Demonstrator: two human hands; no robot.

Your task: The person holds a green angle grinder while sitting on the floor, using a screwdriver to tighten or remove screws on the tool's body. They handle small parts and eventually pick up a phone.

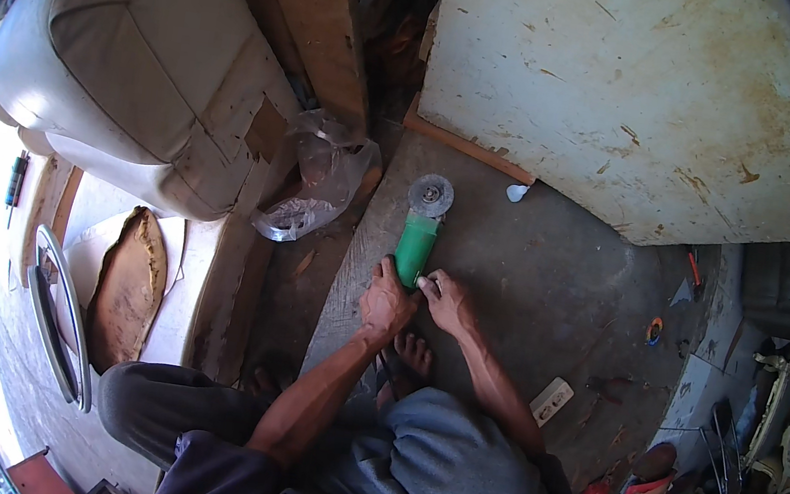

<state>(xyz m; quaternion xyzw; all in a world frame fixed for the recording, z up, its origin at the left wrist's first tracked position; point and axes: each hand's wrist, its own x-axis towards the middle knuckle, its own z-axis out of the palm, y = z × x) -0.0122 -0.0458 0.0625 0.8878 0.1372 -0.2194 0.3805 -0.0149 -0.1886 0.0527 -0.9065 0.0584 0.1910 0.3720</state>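
A green angle grinder (416, 245) points away from me, with a round grey disc (431, 194) at its far end. My left hand (387, 304) is closed round the grinder's near end, the thumb along its left side. Against the right side of that same end, my right hand (449, 302) has its fingers pinched together. A small pale spot shows at those fingertips, too tiny to name. My bare foot (413, 356) is on the floor just below the hands.
A cushioned beige seat (158, 62) stands at far left, a clear plastic bag (316, 175) beside it. A large scuffed white board (628, 98) fills the far right. A white power socket strip (551, 400) lies right of my knee. Tools and parts crowd the right edge.
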